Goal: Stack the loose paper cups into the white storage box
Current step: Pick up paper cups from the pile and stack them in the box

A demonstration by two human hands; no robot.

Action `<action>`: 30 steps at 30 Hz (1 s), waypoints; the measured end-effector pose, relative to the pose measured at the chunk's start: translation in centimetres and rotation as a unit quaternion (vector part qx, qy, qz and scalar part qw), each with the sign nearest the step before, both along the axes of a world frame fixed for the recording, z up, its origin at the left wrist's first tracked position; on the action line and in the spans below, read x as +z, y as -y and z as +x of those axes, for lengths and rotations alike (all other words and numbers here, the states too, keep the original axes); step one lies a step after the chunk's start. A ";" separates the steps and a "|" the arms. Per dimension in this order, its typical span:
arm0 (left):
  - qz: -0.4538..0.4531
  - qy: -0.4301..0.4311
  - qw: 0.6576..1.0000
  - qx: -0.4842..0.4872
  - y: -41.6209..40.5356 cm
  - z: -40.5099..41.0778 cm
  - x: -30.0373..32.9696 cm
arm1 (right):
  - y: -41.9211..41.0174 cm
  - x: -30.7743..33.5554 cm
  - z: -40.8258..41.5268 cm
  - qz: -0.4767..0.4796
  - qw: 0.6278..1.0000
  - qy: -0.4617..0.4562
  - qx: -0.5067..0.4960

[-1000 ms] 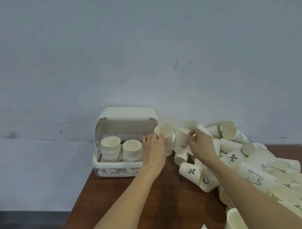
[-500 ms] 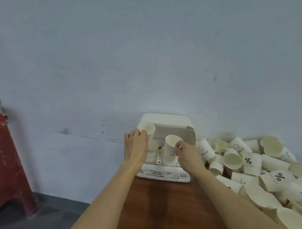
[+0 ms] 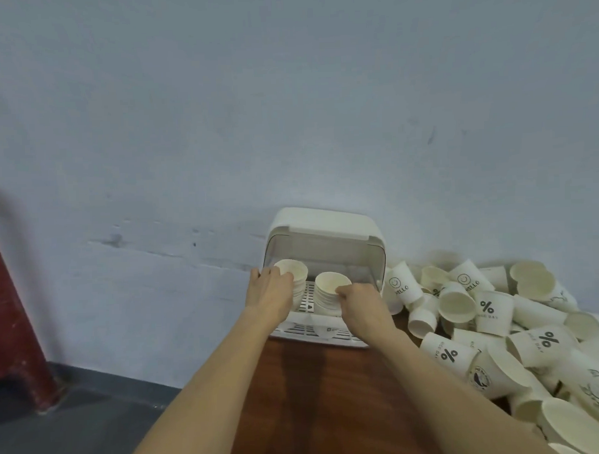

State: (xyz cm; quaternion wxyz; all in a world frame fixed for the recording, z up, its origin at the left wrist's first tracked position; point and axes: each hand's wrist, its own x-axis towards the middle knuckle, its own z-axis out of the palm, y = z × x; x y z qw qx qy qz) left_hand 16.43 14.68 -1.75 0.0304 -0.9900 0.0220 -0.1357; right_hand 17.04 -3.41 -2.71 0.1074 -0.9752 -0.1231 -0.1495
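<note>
Two stacks of paper cups stood upright inside the white storage box (image 3: pixel 325 226), whose lid was tipped up at the back. The left hand (image 3: pixel 269 294) held its grip curled round the top cup of the left stack (image 3: pixel 294 271); the right hand (image 3: pixel 360 304) pinched the rim of the right stack (image 3: pixel 329 288). The box sat on the brown counter (image 3: pixel 331 395), against a pale wall (image 3: pixel 287 108). Just beside it, to the right, loose cups (image 3: pixel 491 308) lay heaped.
</note>
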 end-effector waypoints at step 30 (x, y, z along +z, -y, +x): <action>-0.002 -0.004 0.956 -0.294 27.0 -4.4 -5.3 | 20.4 -1.3 -10.1 -0.105 0.955 -0.036 -0.274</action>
